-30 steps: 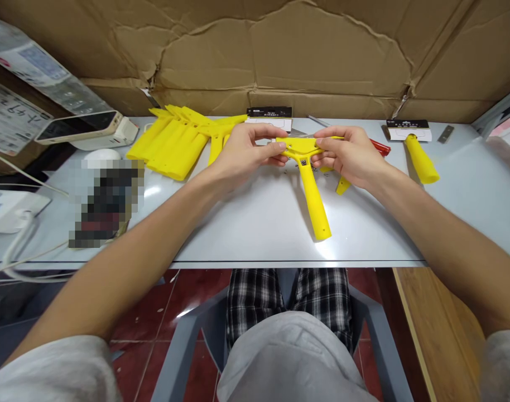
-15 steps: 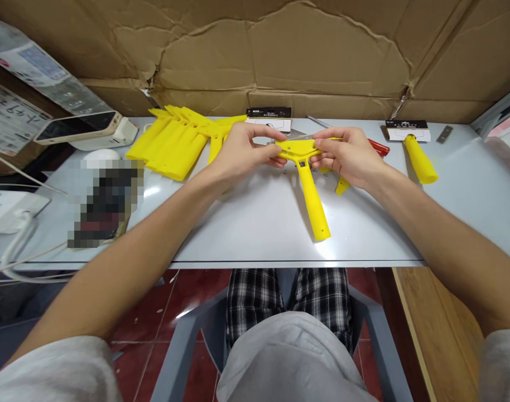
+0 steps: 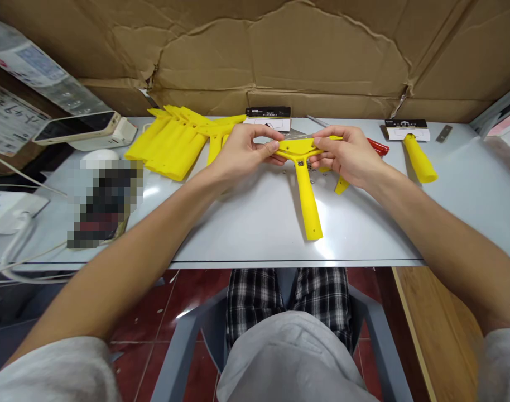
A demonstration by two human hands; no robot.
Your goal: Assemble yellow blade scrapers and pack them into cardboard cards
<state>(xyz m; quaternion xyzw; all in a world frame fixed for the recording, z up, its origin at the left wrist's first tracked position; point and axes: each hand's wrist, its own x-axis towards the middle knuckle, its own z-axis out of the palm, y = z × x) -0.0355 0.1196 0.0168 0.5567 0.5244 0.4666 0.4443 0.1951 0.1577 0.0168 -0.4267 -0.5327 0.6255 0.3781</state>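
A yellow T-shaped scraper [image 3: 308, 201] is held up over the table by its wide head, its handle slanting down toward me. My left hand [image 3: 259, 146] pinches the left end of the head between thumb and fingers. On the right end, my right hand [image 3: 341, 152] is closed with its thumb and fingers around the edge. A thin metal edge shows along the top of the head. Behind and below my right hand lies another yellow piece [image 3: 341, 185], partly covered. Small screws [image 3: 313, 170] are scattered on the table behind the handle.
Several yellow scrapers [image 3: 177, 142] are stacked at left. A packaged scraper [image 3: 420, 159] lies at right near a small metal plate [image 3: 444, 133]. Beyond my hands are a black-and-white card [image 3: 268, 118] and a red-handled tool [image 3: 378, 147]. Cardboard [image 3: 322, 56] walls the back; a phone [image 3: 77, 128] stands left.
The scraper's handle has swung slightly to the left and its head has turned a little. Both hands keep their hold at the ends of the head.
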